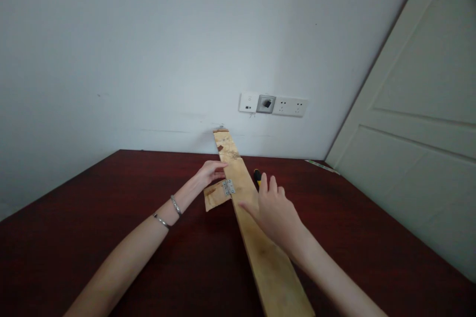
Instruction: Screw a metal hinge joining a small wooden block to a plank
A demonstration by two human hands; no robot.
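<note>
A long wooden board [260,245] goes from the bottom of the frame, right of the middle, up to the centre, where its far end is seen against the white wall [148,59]; I cannot tell if it touches this wall. Under it is the dark red desk [167,267], which fills the lower part of the frame. Near the centre, a metal hinge [228,187] with screws connects the left edge of the board and a small wooden piece [216,196], which points out to the left.

The left hand [212,172] is just above this piece, with its fingers at the left edge of the board; whether they really grip it, I cannot tell. Two silver bracelets [175,205] are on this arm. The right hand [277,213], right of the centre, is wide, with fingers spread and the thumb reaching over the board. Just beyond its fingers lies a tool with a black and yellow handle [257,176], partly hidden.

On the wall, above and right of the centre, there are white sockets [290,106], and a pale panelled surface [420,133] stands at the right side
</note>
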